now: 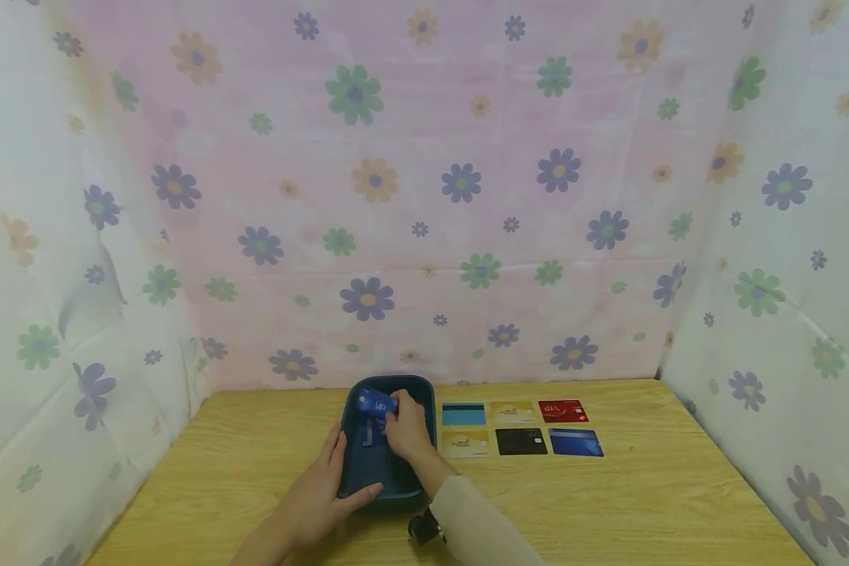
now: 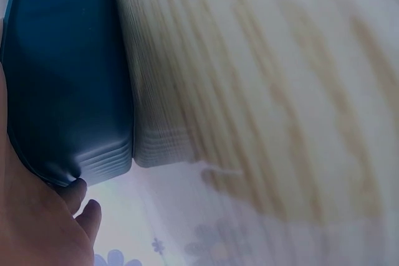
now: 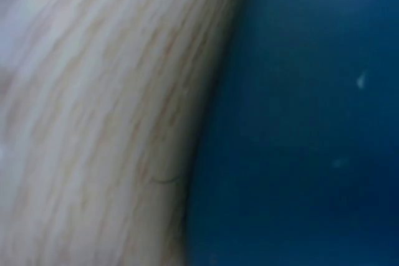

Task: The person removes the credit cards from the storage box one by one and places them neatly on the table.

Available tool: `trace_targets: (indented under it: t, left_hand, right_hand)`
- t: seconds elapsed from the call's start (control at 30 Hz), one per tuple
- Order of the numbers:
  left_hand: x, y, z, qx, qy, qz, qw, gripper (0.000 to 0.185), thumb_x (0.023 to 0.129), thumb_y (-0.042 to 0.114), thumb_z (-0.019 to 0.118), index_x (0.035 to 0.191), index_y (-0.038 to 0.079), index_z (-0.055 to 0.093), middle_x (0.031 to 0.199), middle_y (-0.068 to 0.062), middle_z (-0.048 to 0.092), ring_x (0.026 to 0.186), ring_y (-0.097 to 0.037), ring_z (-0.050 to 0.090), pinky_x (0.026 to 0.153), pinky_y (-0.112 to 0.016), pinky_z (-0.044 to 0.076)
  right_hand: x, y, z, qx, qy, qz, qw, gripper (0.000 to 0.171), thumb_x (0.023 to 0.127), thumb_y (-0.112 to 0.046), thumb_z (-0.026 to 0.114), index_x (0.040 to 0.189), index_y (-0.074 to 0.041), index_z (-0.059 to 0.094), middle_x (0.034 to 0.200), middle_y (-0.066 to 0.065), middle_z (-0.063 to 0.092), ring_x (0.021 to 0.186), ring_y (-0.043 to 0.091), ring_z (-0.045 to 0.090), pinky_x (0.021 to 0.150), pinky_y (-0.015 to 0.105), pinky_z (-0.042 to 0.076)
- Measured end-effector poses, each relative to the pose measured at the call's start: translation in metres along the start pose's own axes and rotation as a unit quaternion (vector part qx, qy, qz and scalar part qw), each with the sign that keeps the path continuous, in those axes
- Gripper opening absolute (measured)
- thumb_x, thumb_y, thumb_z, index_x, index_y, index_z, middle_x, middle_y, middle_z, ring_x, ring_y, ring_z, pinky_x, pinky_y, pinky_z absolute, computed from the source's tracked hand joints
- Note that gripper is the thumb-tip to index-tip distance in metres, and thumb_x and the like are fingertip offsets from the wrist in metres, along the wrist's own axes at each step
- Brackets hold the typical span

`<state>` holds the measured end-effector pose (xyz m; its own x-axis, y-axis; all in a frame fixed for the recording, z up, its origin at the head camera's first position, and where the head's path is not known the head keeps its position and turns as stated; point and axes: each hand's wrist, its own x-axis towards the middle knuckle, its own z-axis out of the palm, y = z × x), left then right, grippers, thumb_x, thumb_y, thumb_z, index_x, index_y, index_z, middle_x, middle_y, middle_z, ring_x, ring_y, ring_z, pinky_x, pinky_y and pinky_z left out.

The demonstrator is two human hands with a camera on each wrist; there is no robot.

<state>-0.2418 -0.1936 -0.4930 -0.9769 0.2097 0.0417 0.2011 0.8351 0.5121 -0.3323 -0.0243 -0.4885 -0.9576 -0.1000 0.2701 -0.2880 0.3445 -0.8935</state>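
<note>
A dark blue plastic bin stands on the table. My left hand grips its left side, with the fingers along the outer wall and the thumb over the near rim. In the left wrist view, fingertips of the left hand touch the bin wall. Inside the bin, my right hand pinches a blue card, held tilted. Beneath it, more blue card shows, partly hidden. The right wrist view shows just the blurred bin wall, without the hand.
Right of the bin, cards lie in two rows: light blue, gold and red behind; gold, black and dark blue in front. A flowered cloth encloses the wooden table.
</note>
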Motion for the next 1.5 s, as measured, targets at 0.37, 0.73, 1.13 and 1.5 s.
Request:
trace_targets:
  t: [0.37, 0.73, 1.13, 1.5]
  left_hand:
    - [0.003, 0.0, 0.002, 0.001, 0.005, 0.0, 1.0, 0.117, 0.089, 0.075, 0.058, 0.161, -0.006, 0.015, 0.17, -0.022, 0.003, 0.149, -0.047, 0.028, 0.113, -0.063, 0.034]
    - [0.002, 0.001, 0.003, -0.004, -0.001, 0.0, 1.0, 0.116, 0.089, 0.076, 0.058, 0.161, -0.006, 0.015, 0.17, -0.022, 0.004, 0.15, -0.047, 0.026, 0.114, -0.064, 0.034]
    - [0.003, -0.001, 0.002, -0.007, -0.005, -0.003, 1.0, 0.118, 0.089, 0.077, 0.057, 0.161, -0.005, 0.012, 0.17, -0.022, 0.001, 0.15, -0.048, 0.025, 0.114, -0.065, 0.033]
    - [0.001, 0.0, -0.001, -0.001, -0.007, -0.005, 1.0, 0.119, 0.088, 0.078, 0.057, 0.162, -0.005, 0.013, 0.171, -0.02, 0.001, 0.15, -0.048, 0.025, 0.113, -0.066, 0.032]
  right_hand:
    - [0.002, 0.001, -0.001, -0.023, 0.034, -0.034, 0.999, 0.039, 0.09, 0.016, 0.059, 0.126, 0.0, 0.06, 0.103, 0.016, 0.071, 0.079, 0.015, 0.064, 0.07, 0.031, 0.057]
    - [0.001, -0.003, -0.008, -0.009, 0.039, -0.042, 0.998, 0.052, 0.09, 0.018, 0.055, 0.137, -0.003, 0.059, 0.086, 0.011, 0.063, 0.068, 0.008, 0.056, 0.062, 0.024, 0.051]
    - [-0.007, -0.017, -0.033, 0.005, -0.009, -0.051, 0.999, 0.05, 0.095, 0.014, 0.055, 0.141, -0.005, 0.059, 0.089, 0.007, 0.056, 0.069, 0.011, 0.059, 0.058, 0.023, 0.051]
    - [-0.014, -0.02, -0.059, -0.005, -0.024, -0.07, 0.997, 0.045, 0.095, 0.013, 0.056, 0.136, -0.003, 0.062, 0.091, 0.009, 0.052, 0.07, 0.013, 0.053, 0.06, 0.024, 0.048]
